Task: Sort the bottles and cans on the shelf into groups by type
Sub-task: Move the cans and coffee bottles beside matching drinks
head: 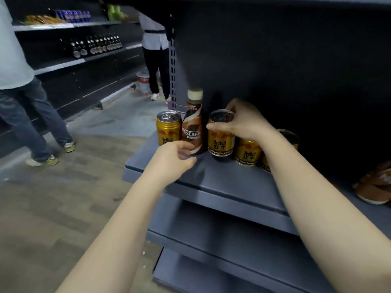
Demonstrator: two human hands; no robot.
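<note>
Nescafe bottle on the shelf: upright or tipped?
Upright. The Nescafe bottle stands on its base on the shelf, cap on top, between two gold cans; the left hand is at its base.

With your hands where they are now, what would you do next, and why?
Probably close the left hand on the Nescafe bottle and lift it out. It stands between two Red Bull cans, splitting that group, while the right hand grips the right-hand can.

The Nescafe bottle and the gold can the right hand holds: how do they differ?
The Nescafe bottle is brown and cream, tall, with a narrow neck and pale cap; the gold can is shorter, straight-sided, with a flat metal top. The right hand grips the can's top; the left hand is at the bottle's base. Both stand upright on the shelf.
</note>
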